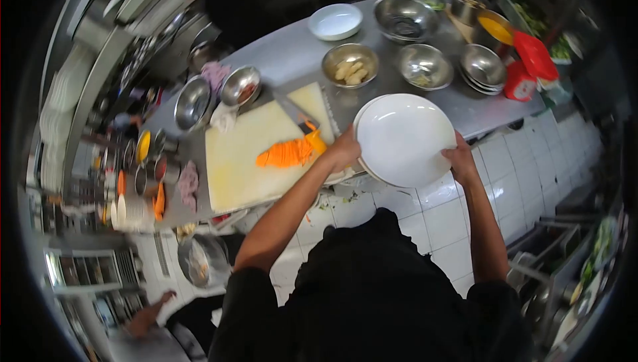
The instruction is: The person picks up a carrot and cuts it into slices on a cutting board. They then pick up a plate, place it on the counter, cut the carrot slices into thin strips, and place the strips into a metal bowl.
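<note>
My left hand (pixel 343 152) and my right hand (pixel 460 159) grip opposite sides of white plates (pixel 405 139), with a second rim showing under the top one at the left. They are held in front of the counter's near edge. Just left of my left hand, sliced carrot (pixel 284 154) lies fanned on a pale cutting board (pixel 232 146). A knife (pixel 291 108) rests on the board behind the carrot. Both hands are closed on the rims, and the fingers underneath are hidden.
Several metal bowls stand along the counter (pixel 279 56), one with pale pieces (pixel 350 72). A white dish (pixel 335 22) sits at the back, a red container (pixel 522 80) at the right. Another person's arm (pixel 149 315) shows lower left, near a bin (pixel 199 262). A co-worker stands behind the counter.
</note>
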The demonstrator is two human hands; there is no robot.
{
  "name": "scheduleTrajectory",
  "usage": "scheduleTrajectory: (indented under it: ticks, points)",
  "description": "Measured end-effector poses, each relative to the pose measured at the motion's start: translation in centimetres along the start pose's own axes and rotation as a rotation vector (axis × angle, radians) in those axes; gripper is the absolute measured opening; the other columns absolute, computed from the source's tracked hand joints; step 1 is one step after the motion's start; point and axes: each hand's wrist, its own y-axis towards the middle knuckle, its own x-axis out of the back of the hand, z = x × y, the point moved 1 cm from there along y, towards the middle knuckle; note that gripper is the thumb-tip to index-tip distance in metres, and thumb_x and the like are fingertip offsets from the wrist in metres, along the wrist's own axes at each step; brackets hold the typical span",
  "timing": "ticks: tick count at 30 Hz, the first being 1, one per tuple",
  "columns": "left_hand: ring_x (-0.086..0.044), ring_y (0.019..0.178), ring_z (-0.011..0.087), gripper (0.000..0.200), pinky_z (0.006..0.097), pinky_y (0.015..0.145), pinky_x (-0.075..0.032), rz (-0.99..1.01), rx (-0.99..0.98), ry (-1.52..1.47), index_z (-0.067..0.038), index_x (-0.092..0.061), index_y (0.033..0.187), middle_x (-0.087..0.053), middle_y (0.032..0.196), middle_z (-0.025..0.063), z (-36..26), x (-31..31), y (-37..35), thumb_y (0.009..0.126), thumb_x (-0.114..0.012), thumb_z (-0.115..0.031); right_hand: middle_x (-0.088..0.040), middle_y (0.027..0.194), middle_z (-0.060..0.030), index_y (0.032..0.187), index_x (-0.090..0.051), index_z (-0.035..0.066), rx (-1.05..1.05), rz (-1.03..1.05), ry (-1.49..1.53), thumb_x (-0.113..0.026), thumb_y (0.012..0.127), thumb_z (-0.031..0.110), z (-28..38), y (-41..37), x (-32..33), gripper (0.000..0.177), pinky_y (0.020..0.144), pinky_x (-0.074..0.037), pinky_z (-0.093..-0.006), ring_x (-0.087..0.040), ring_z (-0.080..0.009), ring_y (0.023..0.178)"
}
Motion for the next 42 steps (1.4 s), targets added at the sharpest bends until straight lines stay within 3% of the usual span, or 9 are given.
scheduleTrajectory:
  ticks: [4, 7, 13, 16, 18, 21, 23, 36, 42]
  points:
    - [-0.06, 0.118, 0.0242, 0.067, 0.0356, 0.094, -0.052, -0.039, 0.174, -0.267, 0.0, -0.038, 0.15, -0.062, 0.131, 0.017, -3.9, 0.1, -0.8, 0.084, -0.049, 0.002, -0.064, 0.123, -0.0138, 0.142, -0.049, -0.001, -0.016, -0.009, -0.087, -0.051, 0.079, -0.009, 1.2, 2.6, -1.9, 0.064, 0.095, -0.051, -0.0362, -0.062, -0.0253, 0.111]
    - [-0.059, 0.123, 0.0269, 0.066, 0.035, 0.099, -0.049, -0.188, 0.047, -0.19, 0.003, -0.041, 0.148, -0.06, 0.135, 0.0204, 3.8, 0.9, 5.8, 0.083, -0.048, 0.002, -0.064, 0.122, -0.0146, 0.14, -0.05, -0.002, 0.052, -0.022, -0.08, -0.051, 0.08, -0.01, 0.8, 4.0, -2.7, 0.061, 0.095, -0.051, -0.0352, -0.063, -0.0243, 0.11]
    - [-0.067, 0.112, 0.034, 0.042, 0.0389, 0.099, -0.051, -0.45, -0.278, 0.23, 0.003, -0.061, 0.129, -0.069, 0.119, 0.023, 0.1, 2.6, -4.8, 0.088, -0.061, -0.007, -0.064, 0.123, -0.0152, 0.14, -0.051, -0.002, -0.014, -0.121, -0.202, -0.065, 0.091, 0.003, 0.2, 4.2, -3.3, 0.052, 0.087, -0.052, -0.0366, -0.061, -0.0207, 0.103]
    - [-0.068, 0.109, 0.0271, 0.026, 0.0373, 0.099, -0.051, -0.641, -0.474, 0.277, 0.001, -0.073, 0.111, -0.072, 0.116, 0.0139, 3.4, 7.5, -10.2, 0.09, -0.074, -0.015, -0.066, 0.115, -0.0133, 0.141, -0.052, 0.001, 0.474, -0.496, -0.801, -0.072, 0.092, 0.013, 2.4, 1.2, -5.6, 0.054, 0.078, -0.053, -0.0338, -0.062, -0.02, 0.093]
    - [-0.068, 0.106, 0.0325, 0.024, 0.0395, 0.097, -0.052, -0.752, -0.512, 0.481, 0.002, -0.073, 0.108, -0.072, 0.114, 0.0167, 7.0, 11.6, -12.5, 0.086, -0.07, -0.007, -0.067, 0.106, -0.0091, 0.133, -0.059, 0.005, 0.633, -0.306, -0.679, -0.074, 0.091, 0.011, 4.5, -1.3, -10.0, 0.045, 0.076, -0.054, -0.0316, -0.064, -0.0185, 0.083]
    - [-0.065, 0.111, 0.0313, 0.022, 0.0403, 0.1, -0.05, -0.689, -0.61, 0.725, -0.001, -0.074, 0.105, -0.071, 0.115, 0.014, 10.7, 15.8, -12.9, 0.086, -0.073, -0.01, -0.069, 0.111, -0.0114, 0.122, -0.066, 0.004, 0.572, 0.123, -0.56, -0.074, 0.088, 0.006, 4.9, -4.6, -19.6, 0.035, 0.079, -0.055, -0.0339, -0.067, -0.0193, 0.087]
    - [-0.063, 0.115, 0.0307, 0.021, 0.0411, 0.102, -0.048, -0.632, -0.689, 0.769, -0.002, -0.075, 0.104, -0.07, 0.116, 0.0124, 11.7, 17.0, -12.3, 0.085, -0.074, -0.011, -0.067, 0.112, -0.0192, 0.124, -0.064, 0.003, 0.659, 0.274, -0.795, -0.076, 0.082, 0.007, 4.1, -5.1, -25.0, 0.043, 0.085, -0.054, -0.0425, -0.066, -0.0389, 0.095]
    - [-0.059, 0.118, 0.0318, 0.025, 0.0426, 0.102, -0.048, -0.207, -0.972, 0.846, -0.002, -0.072, 0.106, -0.066, 0.118, 0.0113, 16.5, 20.4, -7.4, 0.084, -0.074, -0.012, -0.065, 0.103, -0.0336, 0.138, -0.04, 0.004, 0.299, 0.129, -1.354, -0.065, 0.081, 0.012, -0.2, -0.9, -33.3, 0.063, 0.09, -0.051, -0.0552, -0.063, -0.051, 0.098]
    - [-0.059, 0.116, 0.0329, 0.023, 0.0424, 0.102, -0.048, -0.268, -1.026, 0.576, -0.002, -0.071, 0.105, -0.065, 0.118, 0.0124, 15.2, 20.0, -8.1, 0.085, -0.072, -0.014, -0.067, 0.101, -0.0337, 0.145, -0.041, 0.006, 0.129, 0.099, -1.177, -0.055, 0.092, 0.016, 4.4, -6.5, -37.3, 0.056, 0.089, -0.05, -0.0557, -0.064, -0.0506, 0.097]
